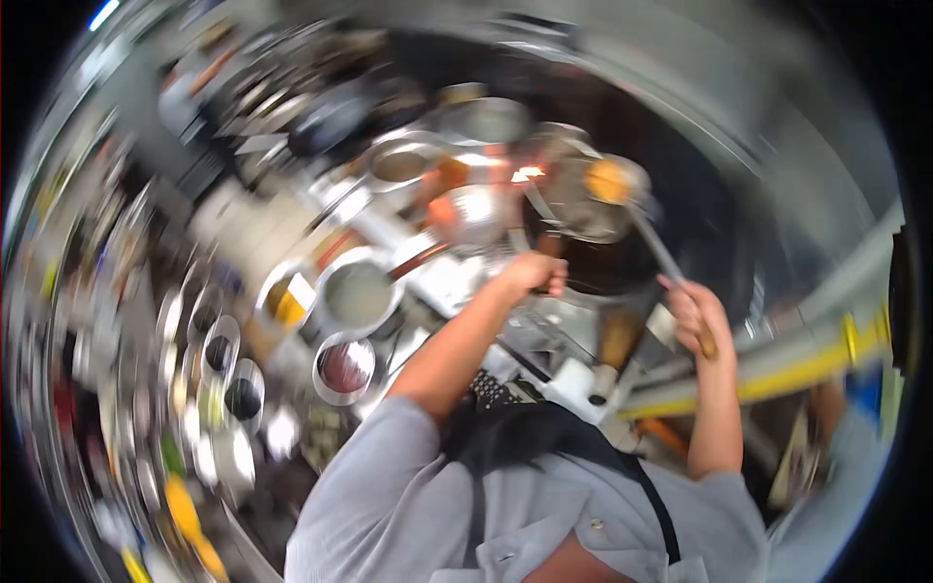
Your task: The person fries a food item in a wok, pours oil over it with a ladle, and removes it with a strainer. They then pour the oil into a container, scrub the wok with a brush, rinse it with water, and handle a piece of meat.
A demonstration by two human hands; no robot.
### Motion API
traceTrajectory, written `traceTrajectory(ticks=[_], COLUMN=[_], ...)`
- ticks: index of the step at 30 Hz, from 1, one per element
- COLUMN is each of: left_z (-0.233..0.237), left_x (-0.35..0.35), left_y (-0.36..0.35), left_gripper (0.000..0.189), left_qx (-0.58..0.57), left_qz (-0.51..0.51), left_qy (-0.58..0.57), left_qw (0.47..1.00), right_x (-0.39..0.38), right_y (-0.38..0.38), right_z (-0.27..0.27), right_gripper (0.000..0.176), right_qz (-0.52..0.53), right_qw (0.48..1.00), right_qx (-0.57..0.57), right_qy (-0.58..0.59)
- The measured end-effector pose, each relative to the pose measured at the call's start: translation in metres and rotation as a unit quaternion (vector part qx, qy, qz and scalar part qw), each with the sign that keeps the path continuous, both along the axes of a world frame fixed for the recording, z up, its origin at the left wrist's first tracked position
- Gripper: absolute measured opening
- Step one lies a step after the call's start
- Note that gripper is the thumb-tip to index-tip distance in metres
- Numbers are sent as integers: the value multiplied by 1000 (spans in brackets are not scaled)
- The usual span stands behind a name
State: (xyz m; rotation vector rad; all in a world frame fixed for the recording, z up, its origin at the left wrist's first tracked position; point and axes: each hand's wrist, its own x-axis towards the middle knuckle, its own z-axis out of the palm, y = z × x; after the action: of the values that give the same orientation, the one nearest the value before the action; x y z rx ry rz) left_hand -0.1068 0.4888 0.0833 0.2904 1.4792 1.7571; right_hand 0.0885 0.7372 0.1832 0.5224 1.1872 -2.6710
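My left hand (537, 275) is closed low beside the stove, next to a short dark handle that rises toward a wok; blur hides exactly what its fingers hold. In my right hand (698, 316) is the wooden end of a long-handled ladle (661, 243). The ladle's far end reaches over the wok (588, 209), where something orange-yellow (608, 182) shows in or behind its bowl. A small flame (528, 175) burns at the wok's left edge.
Pots stand left of the wok, among them a pot of pale liquid (359, 294) and a bowl of dark red contents (346, 368). A yellow rail (777, 382) runs at the right. Another person (185, 102) is at the upper left.
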Motion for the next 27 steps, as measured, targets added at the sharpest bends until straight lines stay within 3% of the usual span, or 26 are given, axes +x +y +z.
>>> traceTrajectory(ticks=[1,5,7,9,12,13,18,24,27], left_z=[6,27,21,44,36,36,27,-12,-26], left_x=[8,41,41,44,6,-9,-99,-195,-203], left_y=[-16,-99,-130,-154,-186,-194,-215,-241,-264], left_gripper=[24,13,11,9,9,10,15,15,19], left_qx=[27,23,78,11,24,50,75,128,58], left_qz=[29,127,161,191,185,201,229,175,160], left_qy=[-27,-15,-49,-23,-2,-66,-106,-196,-155], left_qw=[999,992,983,981,982,976,965,956,973], right_x=[-4,-22,-29,-34,-38,-35,-21,22,39], right_y=[-9,13,18,12,-16,-20,-52,-80,-83], right_z=[9,3,-4,-3,1,-3,-18,-15,-14], right_gripper=[32,32,33,32,27,27,25,22,21], right_qz=[5,-16,17,15,-9,-4,-22,-79,-114], right_qw=[999,990,990,991,991,990,987,988,982], right_qx=[47,-129,-138,-133,-125,-132,-139,-85,-41], right_qy=[-13,-48,-11,-23,-53,-54,-72,-107,-142])
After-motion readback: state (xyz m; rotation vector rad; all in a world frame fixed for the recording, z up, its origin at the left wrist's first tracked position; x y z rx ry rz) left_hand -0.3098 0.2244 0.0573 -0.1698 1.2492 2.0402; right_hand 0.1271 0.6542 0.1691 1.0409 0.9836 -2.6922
